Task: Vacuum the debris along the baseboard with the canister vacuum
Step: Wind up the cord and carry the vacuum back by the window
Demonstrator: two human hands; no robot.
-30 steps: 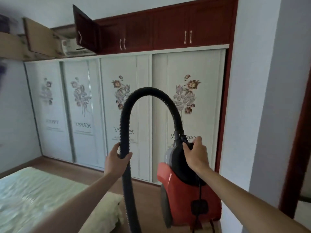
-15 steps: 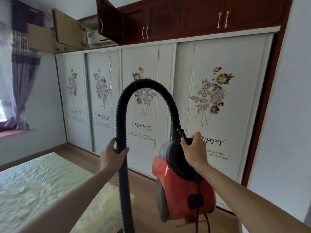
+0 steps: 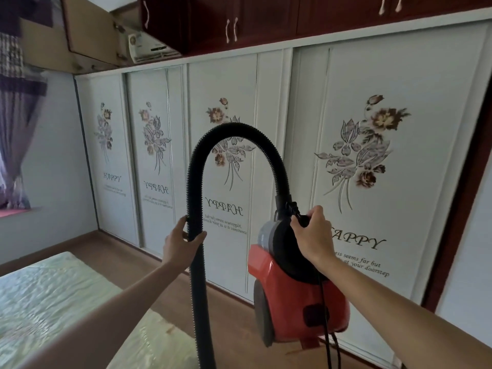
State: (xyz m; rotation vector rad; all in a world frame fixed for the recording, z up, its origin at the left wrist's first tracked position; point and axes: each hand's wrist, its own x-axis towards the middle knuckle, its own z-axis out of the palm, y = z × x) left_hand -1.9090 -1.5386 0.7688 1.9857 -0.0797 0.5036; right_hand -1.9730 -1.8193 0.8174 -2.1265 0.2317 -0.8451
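Note:
A red canister vacuum with a black and grey top hangs in the air at the lower middle right. My right hand grips its black carry handle from above. A ribbed black hose arches up from the canister's top and drops straight down out of the bottom of the view. My left hand holds this hose at mid height, thumb and fingers wrapped round it. A black power cord dangles below the canister. The hose's nozzle end is out of sight, and no debris is visible.
White sliding wardrobe doors with flower prints fill the wall ahead, under dark red cupboards. A bed with a pale cover lies at lower left. A strip of brown wood floor runs between bed and wardrobe. A curtained window is at far left.
The view has swung left and moved closer to the wardrobe; the curtain and window came into sight. Both hands keep the same hold on the hose and the canister handle.

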